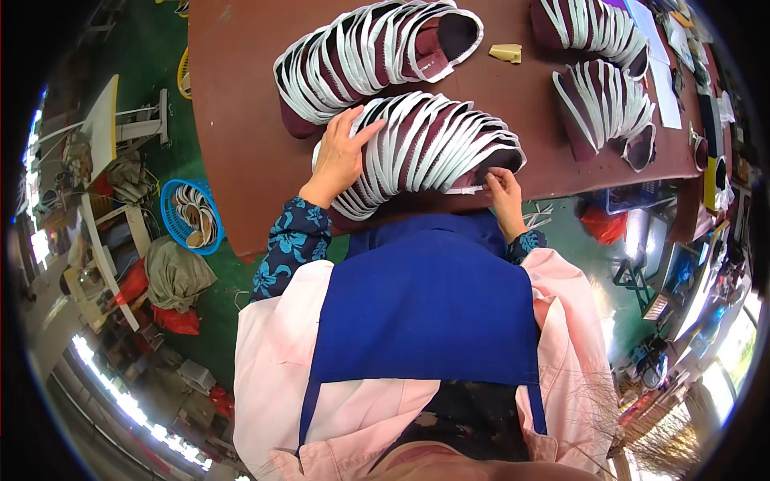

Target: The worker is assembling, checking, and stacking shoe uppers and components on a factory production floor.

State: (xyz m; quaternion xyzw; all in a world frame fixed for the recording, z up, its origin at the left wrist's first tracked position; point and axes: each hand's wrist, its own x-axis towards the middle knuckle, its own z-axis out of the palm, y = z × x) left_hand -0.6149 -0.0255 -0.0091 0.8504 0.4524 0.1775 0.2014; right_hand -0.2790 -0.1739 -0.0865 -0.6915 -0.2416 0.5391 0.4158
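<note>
A row of nested maroon shoe uppers (429, 148) with white edging lies along the near side of the table, in front of me. My left hand (341, 156) rests on the left end of this row, its fingers spread over the white edges. At the right end, my right hand (505, 200) pinches the lower white edge of the last upper, beside its dark opening. The fingertips partly hide the spot being pinched. Just beyond lies a second row of similar shoe uppers (377, 52), which neither hand holds.
On the brown table (241, 96), a small tan piece (506, 54) lies beyond the near row. Two more bundles of uppers (605, 104) are at the right, by white paper sheets (664, 92). A blue basket (192, 216) with pieces inside stands on the floor, left.
</note>
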